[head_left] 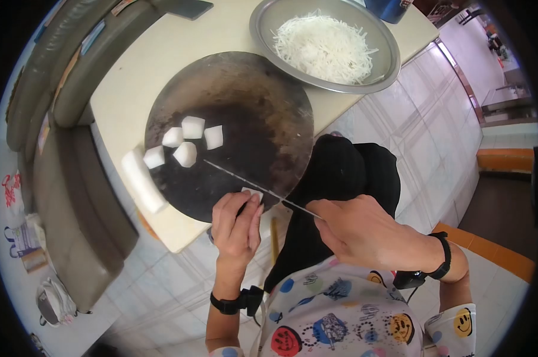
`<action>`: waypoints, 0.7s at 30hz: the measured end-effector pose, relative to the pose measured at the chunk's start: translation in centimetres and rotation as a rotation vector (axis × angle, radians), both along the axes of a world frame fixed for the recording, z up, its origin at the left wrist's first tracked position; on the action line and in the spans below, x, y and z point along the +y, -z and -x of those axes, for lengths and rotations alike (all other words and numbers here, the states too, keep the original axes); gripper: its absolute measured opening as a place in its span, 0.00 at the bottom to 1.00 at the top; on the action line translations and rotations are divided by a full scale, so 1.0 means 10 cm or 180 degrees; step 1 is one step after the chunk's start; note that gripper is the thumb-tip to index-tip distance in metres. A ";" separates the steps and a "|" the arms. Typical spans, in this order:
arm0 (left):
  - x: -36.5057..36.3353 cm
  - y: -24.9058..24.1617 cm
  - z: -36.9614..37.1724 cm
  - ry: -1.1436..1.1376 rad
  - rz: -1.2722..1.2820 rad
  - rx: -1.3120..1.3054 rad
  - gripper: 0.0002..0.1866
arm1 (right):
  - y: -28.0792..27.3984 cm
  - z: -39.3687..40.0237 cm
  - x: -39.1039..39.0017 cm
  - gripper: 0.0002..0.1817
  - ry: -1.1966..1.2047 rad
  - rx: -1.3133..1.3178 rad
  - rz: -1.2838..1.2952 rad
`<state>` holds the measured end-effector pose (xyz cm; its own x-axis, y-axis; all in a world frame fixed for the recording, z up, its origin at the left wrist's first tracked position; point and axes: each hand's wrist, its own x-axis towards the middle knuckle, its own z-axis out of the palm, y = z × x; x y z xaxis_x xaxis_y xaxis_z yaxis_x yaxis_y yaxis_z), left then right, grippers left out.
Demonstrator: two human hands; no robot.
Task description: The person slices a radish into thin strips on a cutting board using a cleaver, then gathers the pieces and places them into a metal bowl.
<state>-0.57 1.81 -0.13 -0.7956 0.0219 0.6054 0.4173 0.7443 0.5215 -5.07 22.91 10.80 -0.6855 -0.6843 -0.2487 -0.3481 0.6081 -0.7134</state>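
Observation:
My right hand (pixel 364 229) is closed round the handle of a knife (pixel 245 179), whose thin blade reaches left over the dark round board (pixel 233 89). At the board's near edge the fingers of my left hand (pixel 236 223) press on a small white piece (pixel 252 193), right beside the blade. Several white chunks, one of them a rounded chunk (pixel 185 154), lie on the left part of the board. A longer white piece (pixel 144 181) rests along the board's left edge.
A metal bowl (pixel 391 68) of white shreds (pixel 325 47) stands beyond the board on the pale table (pixel 126 107). Behind it is a blue container (pixel 388 9). A padded bench (pixel 78 208) is at the left, and tiled floor shows right of the table.

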 end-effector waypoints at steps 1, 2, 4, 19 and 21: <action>-0.03 0.00 0.01 0.0111 0.0123 0.0084 0.12 | -0.01 0.00 0.01 0.08 0.0017 -0.0024 0.0010; -0.07 -0.01 0.02 0.0133 0.0133 0.0058 0.12 | -0.03 -0.02 0.01 0.08 -0.0034 -0.0008 0.0042; -0.13 -0.01 0.01 0.0294 0.0280 0.0068 0.10 | -0.04 -0.06 0.02 0.09 -0.0053 -0.0013 0.0089; -0.23 0.11 -0.12 0.0335 0.0752 -0.0167 0.03 | -0.10 0.08 0.04 0.13 -0.0830 0.0144 -0.0168; -0.24 0.12 -0.13 0.0341 0.0775 -0.0178 0.03 | -0.09 0.15 0.05 0.12 -0.0883 -0.0124 -0.0112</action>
<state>0.75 -0.61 -1.35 -0.8129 0.2473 0.5273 0.4761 0.8037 0.3570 -6.53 23.39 11.72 -0.4627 -0.8349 -0.2980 -0.4775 0.5179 -0.7097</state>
